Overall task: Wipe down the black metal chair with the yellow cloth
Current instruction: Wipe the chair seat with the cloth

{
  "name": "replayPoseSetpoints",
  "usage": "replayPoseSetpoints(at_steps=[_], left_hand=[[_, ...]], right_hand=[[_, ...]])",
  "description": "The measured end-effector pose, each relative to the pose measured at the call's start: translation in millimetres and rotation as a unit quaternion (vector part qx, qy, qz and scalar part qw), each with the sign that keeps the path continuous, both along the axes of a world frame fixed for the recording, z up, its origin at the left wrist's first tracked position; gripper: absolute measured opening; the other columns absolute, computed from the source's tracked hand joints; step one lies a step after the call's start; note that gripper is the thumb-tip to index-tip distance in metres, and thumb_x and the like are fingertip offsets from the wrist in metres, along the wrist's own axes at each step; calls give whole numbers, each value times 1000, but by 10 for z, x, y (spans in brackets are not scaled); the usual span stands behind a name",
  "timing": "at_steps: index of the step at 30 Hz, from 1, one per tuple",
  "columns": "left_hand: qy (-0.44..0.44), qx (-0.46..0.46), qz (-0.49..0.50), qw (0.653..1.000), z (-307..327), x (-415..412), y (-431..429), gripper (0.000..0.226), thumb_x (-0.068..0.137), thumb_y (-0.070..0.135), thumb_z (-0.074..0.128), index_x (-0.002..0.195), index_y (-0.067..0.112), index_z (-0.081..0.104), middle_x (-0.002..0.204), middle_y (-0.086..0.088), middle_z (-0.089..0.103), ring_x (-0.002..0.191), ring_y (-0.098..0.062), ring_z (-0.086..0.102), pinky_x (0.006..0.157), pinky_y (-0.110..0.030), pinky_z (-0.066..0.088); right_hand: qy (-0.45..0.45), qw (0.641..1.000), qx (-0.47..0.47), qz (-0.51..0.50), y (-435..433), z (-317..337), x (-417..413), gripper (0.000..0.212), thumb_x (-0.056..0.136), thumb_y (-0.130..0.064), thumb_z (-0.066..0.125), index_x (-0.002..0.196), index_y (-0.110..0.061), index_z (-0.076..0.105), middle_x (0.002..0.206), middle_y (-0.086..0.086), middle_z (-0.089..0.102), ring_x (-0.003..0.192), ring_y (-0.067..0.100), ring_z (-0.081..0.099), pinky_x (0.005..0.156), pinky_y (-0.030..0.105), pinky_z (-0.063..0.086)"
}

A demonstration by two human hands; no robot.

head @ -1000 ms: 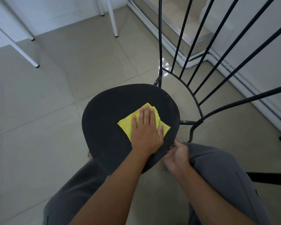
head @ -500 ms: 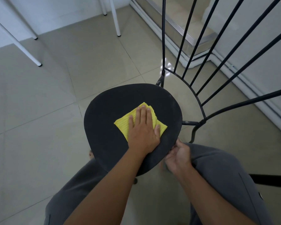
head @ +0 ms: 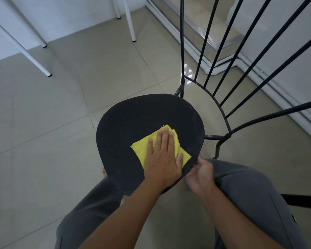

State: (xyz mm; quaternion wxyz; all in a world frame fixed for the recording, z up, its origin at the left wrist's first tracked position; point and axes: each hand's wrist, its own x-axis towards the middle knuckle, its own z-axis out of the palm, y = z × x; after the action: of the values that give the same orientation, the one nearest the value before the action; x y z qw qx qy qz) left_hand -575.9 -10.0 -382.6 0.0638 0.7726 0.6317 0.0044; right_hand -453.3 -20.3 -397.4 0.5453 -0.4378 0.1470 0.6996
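The black metal chair stands in front of me, its round seat [head: 129, 123] tilted toward me and its thin back rods [head: 223, 42] fanning up to the right. A folded yellow cloth [head: 140, 150] lies on the near right part of the seat. My left hand [head: 162, 159] presses flat on the cloth, fingers together and pointing away from me, covering most of it. My right hand [head: 200, 175] grips the seat's near right edge, fingers curled under the rim. A few pale specks sit on the seat just beyond the cloth.
The chair stands on beige floor tiles [head: 61, 123]. White table legs [head: 32, 56] stand at the back left and another white leg [head: 130, 20] at the back middle. A white skirting and a door threshold [head: 214, 69] run behind the chair. My grey-trousered knees flank the seat.
My left hand has slid the cloth a little toward me over the seat. My right hand has kept its grip on the seat edge.
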Motion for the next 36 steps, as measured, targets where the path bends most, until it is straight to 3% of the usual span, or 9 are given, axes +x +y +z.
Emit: replayPoseSetpoints(at_steps=[1,5,7,11,16,23,27,32,36], left_hand=[[-2,-5,-12,1000,-2,101,48,73,97,50,22,156,6,13,164,-13,2,152,-28,-1,120,-54,11],[-10,-19,-36,999,-13,415,336,75,96,51,20,156,7,10,164,-12,1,152,-28,-2,120,-54,7],[-13,-18,-41,999,-24,503,525,75,96,51,20,156,8,11,164,-12,3,152,-28,0,120,-54,7],[-11,-18,-41,999,12,554,915,74,96,51,22,156,8,13,164,-12,7,151,-28,4,120,-53,8],[-2,-15,11,1000,36,152,1315,74,97,52,18,156,9,9,164,-11,5,151,-28,3,121,-52,8],[18,1,114,993,1,-855,1265,73,99,52,15,156,9,7,165,-9,3,152,-26,0,121,-52,7],[21,10,137,990,14,-1153,973,72,99,51,13,156,8,9,165,-9,4,152,-26,2,121,-53,9],[32,20,125,991,3,-1330,457,73,98,52,13,155,7,15,164,-9,9,151,-27,8,120,-53,16],[44,18,86,995,25,-1261,14,74,98,53,13,155,7,17,164,-9,8,151,-26,9,120,-51,17]], right_hand=[[2,1000,-1,5,-5,7,-3,42,103,-22,40,136,-3,56,131,18,64,117,33,62,84,40,59],[-34,999,11,20,-20,-43,-3,42,101,-25,41,135,-7,59,131,18,64,126,34,58,112,47,39],[-44,999,7,13,-12,-23,-14,37,100,-23,44,126,-4,64,122,20,68,113,33,64,106,44,45],[-63,998,17,13,-16,-21,6,27,102,-19,44,116,-7,64,90,12,69,76,23,66,65,32,58],[-64,998,6,14,1,-50,-8,19,101,-21,45,105,-13,62,89,8,62,78,22,57,77,37,49],[-65,998,18,8,1,-102,-28,25,100,-20,45,118,-14,60,95,8,62,82,23,56,82,37,48],[-71,997,22,5,1,-78,-22,26,102,-21,42,117,-12,62,97,7,67,87,23,61,95,40,47],[-81,997,12,7,6,-47,-39,26,103,-21,41,102,-14,66,86,4,69,80,21,62,82,35,50],[-77,997,3,9,3,-21,-34,28,104,-20,40,112,-12,65,89,5,72,84,20,66,83,34,52]])
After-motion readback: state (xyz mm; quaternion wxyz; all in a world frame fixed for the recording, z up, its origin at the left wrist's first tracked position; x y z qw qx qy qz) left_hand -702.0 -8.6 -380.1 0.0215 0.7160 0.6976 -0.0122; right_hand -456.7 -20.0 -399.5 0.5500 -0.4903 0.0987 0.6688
